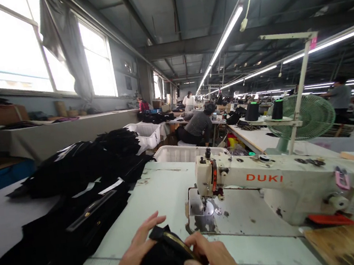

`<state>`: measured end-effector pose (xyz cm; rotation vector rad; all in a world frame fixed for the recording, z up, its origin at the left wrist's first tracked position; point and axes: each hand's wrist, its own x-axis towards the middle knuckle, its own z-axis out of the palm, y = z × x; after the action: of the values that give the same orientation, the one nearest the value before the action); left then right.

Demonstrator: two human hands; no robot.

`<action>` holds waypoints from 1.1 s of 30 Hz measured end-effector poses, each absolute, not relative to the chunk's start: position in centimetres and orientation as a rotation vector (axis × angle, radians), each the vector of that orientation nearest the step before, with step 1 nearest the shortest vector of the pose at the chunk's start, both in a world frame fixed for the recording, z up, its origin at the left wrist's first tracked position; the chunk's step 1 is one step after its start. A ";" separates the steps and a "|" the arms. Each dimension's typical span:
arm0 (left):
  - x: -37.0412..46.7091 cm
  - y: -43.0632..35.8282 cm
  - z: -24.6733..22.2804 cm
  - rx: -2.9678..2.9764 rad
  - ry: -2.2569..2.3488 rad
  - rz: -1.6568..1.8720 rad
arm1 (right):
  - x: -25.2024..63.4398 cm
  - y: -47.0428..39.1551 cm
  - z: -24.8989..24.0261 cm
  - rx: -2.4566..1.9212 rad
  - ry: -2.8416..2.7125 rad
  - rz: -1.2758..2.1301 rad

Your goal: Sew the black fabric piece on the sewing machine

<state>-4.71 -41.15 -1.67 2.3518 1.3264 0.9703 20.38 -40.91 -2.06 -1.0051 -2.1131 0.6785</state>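
At the bottom of the head view both my hands hold a black fabric piece (164, 263) with a brass zipper (178, 243) along its top edge. My left hand (134, 261) grips its left side, fingers spread over the cloth. My right hand (213, 259) pinches the right end of the zipper. The piece rests on the pale sewing table (164, 191), just in front of the needle plate (204, 212) of a white sewing machine (289, 182) marked DUKI.
A large heap of black garments (82, 185) covers the table's left side. White plastic bins (184, 152) stand behind. A green fan (309, 116) and thread cones (252, 112) sit at the right. A seated worker (200, 125) and other people are farther back.
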 end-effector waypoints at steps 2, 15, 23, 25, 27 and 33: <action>-3.6 -41.7 0.5 2.264 1.247 0.894 | 20.8 -41.3 -2.4 -0.955 -2.128 0.670; 0.9 -44.2 5.4 2.037 1.219 0.735 | 19.6 -42.6 0.3 -0.755 -1.541 1.329; 1.1 -44.2 6.1 1.961 1.249 0.685 | 20.0 -43.5 0.7 -0.824 -1.510 1.207; 1.1 -44.0 6.0 1.940 1.228 0.743 | 19.9 -43.8 1.1 -0.857 -1.533 1.109; 1.0 -44.0 5.9 1.928 1.215 0.841 | 19.8 -43.9 1.4 -0.856 -1.521 1.089; 1.6 -45.0 6.5 1.771 1.220 0.990 | 19.6 -43.9 1.8 -0.801 -1.451 1.308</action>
<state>1.63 -44.99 6.50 1.7714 1.2198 0.9904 19.62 -43.86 1.80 -0.8011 -1.4512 1.3080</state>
